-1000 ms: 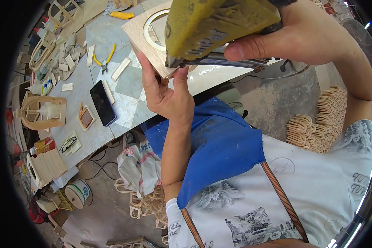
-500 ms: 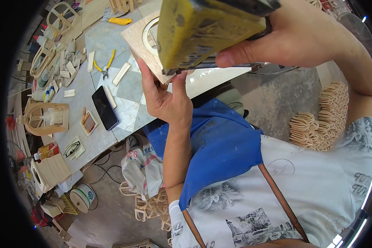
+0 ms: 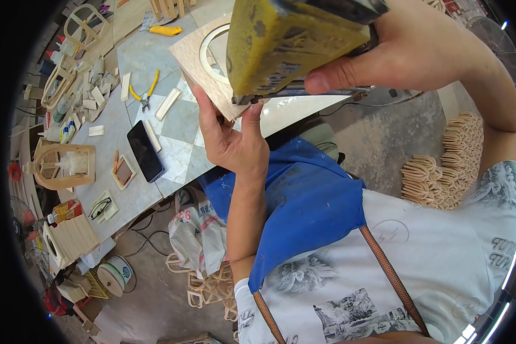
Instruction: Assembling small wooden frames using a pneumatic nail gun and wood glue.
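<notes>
My right hand (image 3: 378, 60) is wrapped around a worn yellow nail gun (image 3: 286, 51), thumb along its side. The gun's nose sits at the near corner of a pale wooden panel (image 3: 190, 50) that has a round ring-edged opening. Below that corner, my left hand (image 3: 235, 140) pinches the panel between thumb and fingers, holding it tilted above the table's edge. The gun's body hides the panel's right part. Whether the nose touches the wood, I cannot tell.
On the tiled table (image 3: 180, 163) lie a phone (image 3: 145, 150), yellow-handled pliers (image 3: 145, 94), a yellow-handled tool (image 3: 165, 30), wood strips (image 3: 168, 104) and glasses (image 3: 100, 208). A wooden lantern-like frame (image 3: 63, 165) stands left. Bent wooden pieces (image 3: 441, 172) are piled at right.
The nail gun, panel and both hands have shifted slightly right and down together. My grip on both things stays the same.
</notes>
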{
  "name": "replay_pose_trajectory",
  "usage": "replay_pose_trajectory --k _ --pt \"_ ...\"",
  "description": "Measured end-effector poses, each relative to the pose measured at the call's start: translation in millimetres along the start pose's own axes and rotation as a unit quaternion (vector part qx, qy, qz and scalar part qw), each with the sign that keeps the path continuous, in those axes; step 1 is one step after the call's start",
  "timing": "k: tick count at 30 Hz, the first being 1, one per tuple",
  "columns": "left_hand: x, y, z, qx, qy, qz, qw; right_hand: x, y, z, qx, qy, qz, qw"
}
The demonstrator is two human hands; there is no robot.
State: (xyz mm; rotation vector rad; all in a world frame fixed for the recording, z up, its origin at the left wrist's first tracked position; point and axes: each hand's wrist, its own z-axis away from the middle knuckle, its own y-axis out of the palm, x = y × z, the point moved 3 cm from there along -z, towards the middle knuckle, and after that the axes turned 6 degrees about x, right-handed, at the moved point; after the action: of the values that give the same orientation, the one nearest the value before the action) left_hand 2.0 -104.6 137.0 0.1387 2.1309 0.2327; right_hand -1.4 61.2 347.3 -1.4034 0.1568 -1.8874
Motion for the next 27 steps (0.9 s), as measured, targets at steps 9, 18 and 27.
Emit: replay_pose_trajectory --k 9,18,27 --pt "5.6 -8.7 4.8 -0.005 -0.051 0.013 0.999 19.1 2.4 -2.6 0.025 0.043 0.132 0.990" --pt "11.6 -33.6 -10.3 -0.033 -0.077 0.070 0.994 -10.4 -16.0 7.3 0.003 0.005 0.033 0.999" --pt "23.1 -54.9 -35.6 -0.006 -0.056 0.057 0.997 -38.1 -37.1 24.9 -0.020 0.237 -0.083 0.968"
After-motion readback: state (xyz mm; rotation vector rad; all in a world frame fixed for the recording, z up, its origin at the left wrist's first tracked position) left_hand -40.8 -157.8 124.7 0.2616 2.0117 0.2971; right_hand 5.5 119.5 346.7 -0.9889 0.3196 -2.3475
